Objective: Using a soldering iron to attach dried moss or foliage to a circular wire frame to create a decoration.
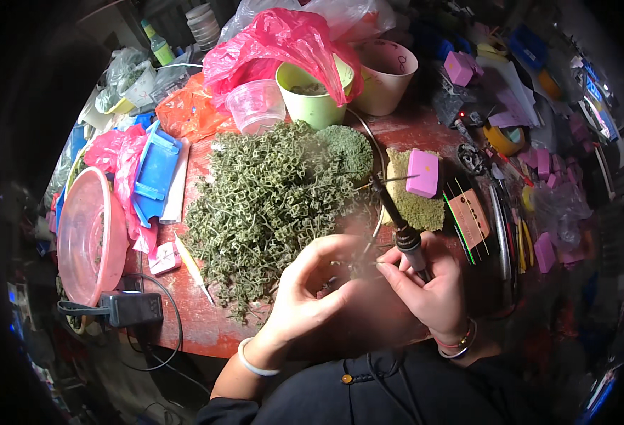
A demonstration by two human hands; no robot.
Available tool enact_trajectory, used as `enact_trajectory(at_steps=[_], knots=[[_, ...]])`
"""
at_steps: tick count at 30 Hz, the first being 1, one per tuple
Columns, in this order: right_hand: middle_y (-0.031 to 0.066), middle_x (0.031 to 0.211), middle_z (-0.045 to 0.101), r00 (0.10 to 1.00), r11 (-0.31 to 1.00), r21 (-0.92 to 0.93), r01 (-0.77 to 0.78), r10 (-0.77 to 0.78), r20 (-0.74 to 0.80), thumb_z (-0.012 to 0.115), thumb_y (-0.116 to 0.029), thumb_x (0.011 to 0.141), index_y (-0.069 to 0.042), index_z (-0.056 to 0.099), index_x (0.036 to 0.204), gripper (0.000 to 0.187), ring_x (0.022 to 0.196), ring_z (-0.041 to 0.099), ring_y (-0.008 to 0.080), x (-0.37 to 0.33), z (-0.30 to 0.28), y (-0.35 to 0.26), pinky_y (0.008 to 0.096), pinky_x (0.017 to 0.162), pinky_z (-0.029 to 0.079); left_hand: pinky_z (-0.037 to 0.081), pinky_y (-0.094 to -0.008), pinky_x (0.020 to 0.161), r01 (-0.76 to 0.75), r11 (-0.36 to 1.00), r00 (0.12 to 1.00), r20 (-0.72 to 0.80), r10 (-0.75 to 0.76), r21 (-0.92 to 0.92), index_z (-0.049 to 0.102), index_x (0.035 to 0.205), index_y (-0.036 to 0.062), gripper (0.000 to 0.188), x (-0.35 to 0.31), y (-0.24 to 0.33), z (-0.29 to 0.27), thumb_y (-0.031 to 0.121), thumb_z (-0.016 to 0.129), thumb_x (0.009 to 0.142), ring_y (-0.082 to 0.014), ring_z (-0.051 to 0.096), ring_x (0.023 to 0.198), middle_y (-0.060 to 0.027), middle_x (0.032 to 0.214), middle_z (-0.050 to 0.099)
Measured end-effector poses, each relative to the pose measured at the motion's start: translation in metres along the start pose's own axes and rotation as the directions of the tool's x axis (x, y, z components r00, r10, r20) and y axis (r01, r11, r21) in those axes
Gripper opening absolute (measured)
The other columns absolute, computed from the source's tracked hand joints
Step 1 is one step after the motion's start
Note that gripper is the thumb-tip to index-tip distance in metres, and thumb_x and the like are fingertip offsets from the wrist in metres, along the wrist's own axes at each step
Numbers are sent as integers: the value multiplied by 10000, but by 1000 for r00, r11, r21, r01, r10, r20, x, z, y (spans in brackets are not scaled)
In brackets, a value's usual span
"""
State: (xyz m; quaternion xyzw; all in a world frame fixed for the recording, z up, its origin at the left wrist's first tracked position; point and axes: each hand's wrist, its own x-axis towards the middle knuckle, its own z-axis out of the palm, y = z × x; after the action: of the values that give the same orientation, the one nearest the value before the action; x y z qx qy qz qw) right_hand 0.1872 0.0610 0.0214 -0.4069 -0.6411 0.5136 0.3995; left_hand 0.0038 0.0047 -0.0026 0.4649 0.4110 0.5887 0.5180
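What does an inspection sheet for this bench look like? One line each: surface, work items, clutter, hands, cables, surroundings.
Surface: red tabletop, finish worn in patches.
Work items: pen-shaped tool; heap of small green pieces; pink block.
Clutter: pink plastic bag, blue tray and pink basin around the heap.
Hands: right hand grips the tool; left hand curled beside the heap, grip unclear.
Cables: black cable loops beside a dark box; pale cord right of the heap.
Surroundings: dim, details unclear; green bottle upper left.
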Motion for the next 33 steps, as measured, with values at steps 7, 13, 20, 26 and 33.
enact_trajectory(at_steps=[7,13,20,26,33], knots=[[-18,712,583,991,960,-258,114,-128,-39,721,-11,825,-64,580,870,157,556,458,15,-4,0,1,221,478,355,567,-325,846,162,973,987,19,-161,-163,500,1270,-26,442,-5,-10,-5,-97,652,861,-192,646,1022,-108,1186,581],[-1,713,579,990,949,-298,104,-128,-63,717,-3,824,-51,588,896,156,588,509,30,-2,0,4,234,499,401,577,-292,785,243,965,970,-7,-245,-103,521,1252,-15,442,-3,1,-3,-78,683,846,-186,636,1025,-106,1193,569],[-23,806,646,1000,1000,26,-4,4,-5,714,7,844,-53,574,886,158,627,499,-14,-2,-5,8,176,520,387,545,-283,818,-104,948,993,-14,113,302,632,1150,12,333,3,-1,1,-28,702,827,-169,613,1057,-96,1188,606],[-31,797,650,995,995,86,-46,38,95,757,-39,832,-60,589,899,182,627,481,-28,-3,-8,3,165,524,371,565,-315,849,96,990,995,-5,-97,-103,634,1117,-41,267,-2,-7,-7,-77,675,856,-210,622,1085,-149,1164,629],[75,687,596,984,786,-608,114,-172,-37,789,-224,834,-26,645,928,262,572,576,183,-11,-62,4,299,516,432,575,-329,821,127,978,989,-53,-137,-163,634,1103,-31,229,-4,-3,-5,-55,662,877,-218,645,1036,-167,1165,640]])
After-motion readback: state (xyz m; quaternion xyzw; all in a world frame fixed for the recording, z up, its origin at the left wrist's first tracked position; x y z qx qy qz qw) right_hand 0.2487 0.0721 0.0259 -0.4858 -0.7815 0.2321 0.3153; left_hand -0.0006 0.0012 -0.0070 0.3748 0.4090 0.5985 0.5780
